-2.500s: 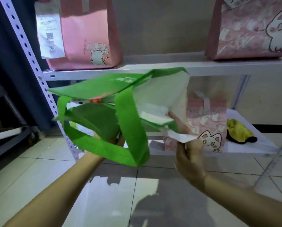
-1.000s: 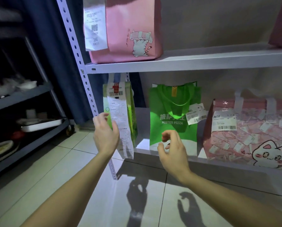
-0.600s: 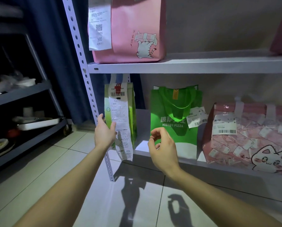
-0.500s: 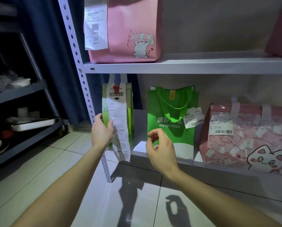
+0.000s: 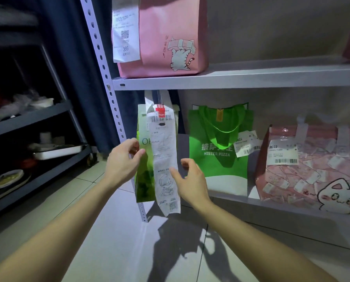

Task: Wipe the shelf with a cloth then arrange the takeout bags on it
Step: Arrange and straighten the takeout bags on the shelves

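A light green paper bag (image 5: 144, 180) with a long white receipt (image 5: 164, 149) hanging down its front is at the left end of the lower shelf (image 5: 271, 212). My left hand (image 5: 123, 161) pinches the bag's left edge, thumb on its front. My right hand (image 5: 190, 178) hovers at the bag's right side, fingers loosely spread, index tip at the receipt. A green Mister Pizza bag (image 5: 218, 159) stands upright mid-shelf. Right of it is a pink cat-print bag (image 5: 312, 169). Another pink bag (image 5: 170, 27) sits on the upper shelf (image 5: 251, 78). No cloth is in view.
The rack's perforated white post (image 5: 100, 58) runs just left of the paper bag. A dark blue curtain (image 5: 72, 58) hangs behind it. Further left, a dark rack (image 5: 27, 117) holds a metal tray (image 5: 58, 151) and dishes. Pale floor tiles lie below.
The green pizza bag, earlier held up in both hands, now stands on the lower shelf. Both hands have moved left to the light green paper bag and closed in on its sides.
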